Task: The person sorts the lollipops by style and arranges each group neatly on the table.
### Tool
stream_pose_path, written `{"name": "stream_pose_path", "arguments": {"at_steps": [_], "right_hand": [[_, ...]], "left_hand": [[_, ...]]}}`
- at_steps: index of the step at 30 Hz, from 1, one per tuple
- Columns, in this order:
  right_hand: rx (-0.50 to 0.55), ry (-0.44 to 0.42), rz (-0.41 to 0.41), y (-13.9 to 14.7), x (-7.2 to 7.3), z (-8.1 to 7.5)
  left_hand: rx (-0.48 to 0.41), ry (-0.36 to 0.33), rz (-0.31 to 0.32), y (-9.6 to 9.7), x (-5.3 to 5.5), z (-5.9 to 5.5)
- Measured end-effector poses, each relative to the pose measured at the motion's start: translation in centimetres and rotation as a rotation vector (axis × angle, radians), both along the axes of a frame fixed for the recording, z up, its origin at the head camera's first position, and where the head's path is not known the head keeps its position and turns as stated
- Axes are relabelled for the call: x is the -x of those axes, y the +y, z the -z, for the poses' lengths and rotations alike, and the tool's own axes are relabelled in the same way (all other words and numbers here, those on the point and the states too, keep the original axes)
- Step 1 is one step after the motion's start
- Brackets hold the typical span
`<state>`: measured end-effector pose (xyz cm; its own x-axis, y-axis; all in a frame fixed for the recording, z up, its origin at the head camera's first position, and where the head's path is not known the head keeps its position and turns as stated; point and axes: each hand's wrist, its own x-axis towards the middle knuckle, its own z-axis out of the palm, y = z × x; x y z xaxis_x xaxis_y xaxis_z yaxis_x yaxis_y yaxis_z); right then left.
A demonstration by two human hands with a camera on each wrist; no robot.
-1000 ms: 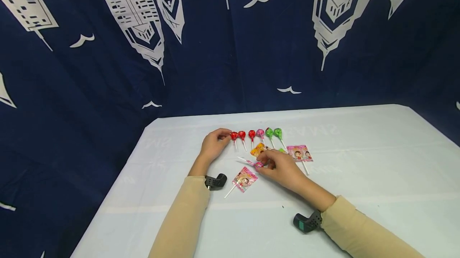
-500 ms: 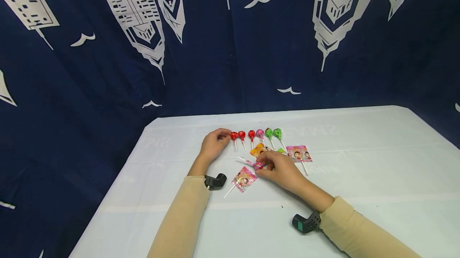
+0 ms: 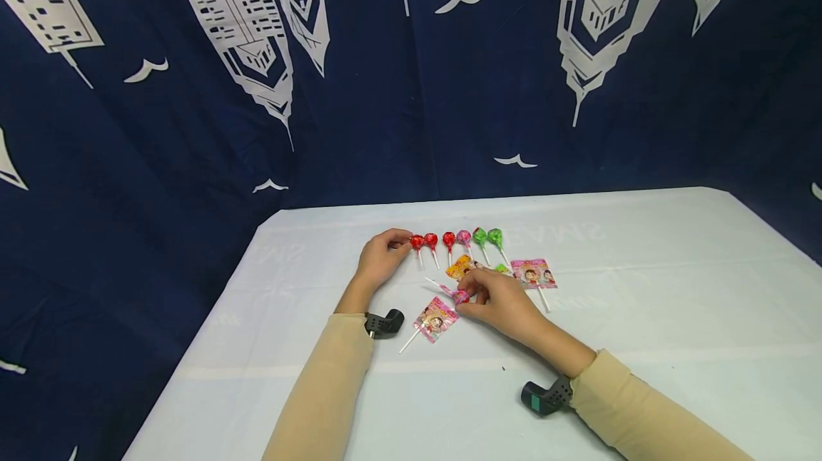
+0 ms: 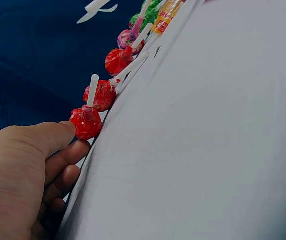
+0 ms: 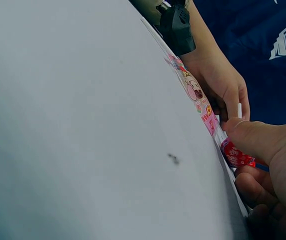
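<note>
Red wrapping covers the end lollipop (image 3: 417,242), which the left hand (image 3: 381,258) pinches; the right hand (image 3: 504,302) pinches a loose pink lollipop (image 3: 460,296) nearer the person. Over 1 second, both have barely moved: handling seems paused.

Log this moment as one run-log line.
left hand: holds leftmost red lollipop | right hand: holds pink-wrapped lollipop | nearer pink packet: on white table

The lollipop row (image 3: 449,237) on the white table (image 3: 642,290) is 3 red, 1 pink, 2 green; the curtain (image 3: 372,118) behind it, white-printed navy.
</note>
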<state>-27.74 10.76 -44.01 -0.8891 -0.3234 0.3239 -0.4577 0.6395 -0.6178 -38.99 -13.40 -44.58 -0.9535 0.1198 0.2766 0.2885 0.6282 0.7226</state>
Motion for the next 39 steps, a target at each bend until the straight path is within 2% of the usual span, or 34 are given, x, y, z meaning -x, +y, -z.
{"name": "stream_pose_path", "arguments": {"at_steps": [12,25,32,39], "right_hand": [[0.0,0.018,-0.014,0.1,0.0,0.0],[0.028,0.018,-0.056,0.0,-0.3,-0.5],[0.127,-0.009,-0.097,0.1,-0.3,-0.9],[0.242,-0.118,-0.06,0.5,-0.1,-1.6]], "left_hand": [[-0.001,0.001,0.011,0.0,0.2,0.1],[-0.003,0.002,0.004,0.1,-0.1,0.0],[-0.003,-0.008,-0.001,0.0,-0.2,0.0],[-0.001,-0.008,0.005,0.0,-0.1,0.0]]}}
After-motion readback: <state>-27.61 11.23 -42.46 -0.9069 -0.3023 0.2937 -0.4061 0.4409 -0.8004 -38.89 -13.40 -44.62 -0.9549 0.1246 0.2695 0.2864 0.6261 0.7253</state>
